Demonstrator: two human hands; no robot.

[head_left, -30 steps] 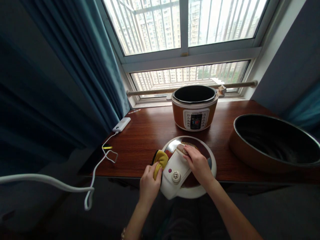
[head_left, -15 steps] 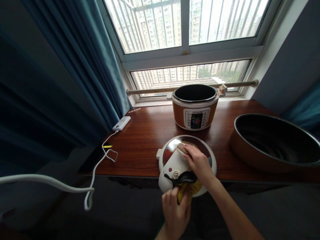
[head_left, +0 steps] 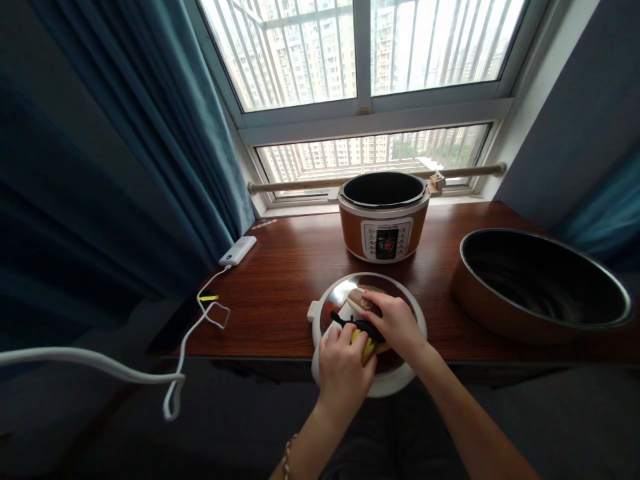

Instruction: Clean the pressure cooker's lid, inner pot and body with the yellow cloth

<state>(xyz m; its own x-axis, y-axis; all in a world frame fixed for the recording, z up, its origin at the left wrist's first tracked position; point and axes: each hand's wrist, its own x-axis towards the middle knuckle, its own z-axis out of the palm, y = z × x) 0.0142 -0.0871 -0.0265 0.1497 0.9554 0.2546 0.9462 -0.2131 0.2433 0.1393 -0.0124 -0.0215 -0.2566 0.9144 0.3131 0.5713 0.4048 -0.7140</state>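
A round pressure-cooker lid point(head_left: 336, 301), steel with a white rim and handle, lies at the front edge of the wooden table point(head_left: 280, 287). My left hand point(head_left: 344, 371) is closed on a yellow and black cloth point(head_left: 364, 340), pressed onto the lid's handle. Just beyond it, my right hand point(head_left: 395, 321) curls over the lid's brown knob and holds the lid. The cloth is partly hidden between both hands.
An orange electric cooker base point(head_left: 384, 220) stands open at the back by the window. A large dark inner pot point(head_left: 540, 283) sits at right. A white power bank point(head_left: 237, 251) with its cable point(head_left: 200, 313) lies at left, beside blue curtains point(head_left: 150, 147).
My left hand carried the cloth from the lid's left side round its near edge and up onto the handle. My right hand stayed on the knob.
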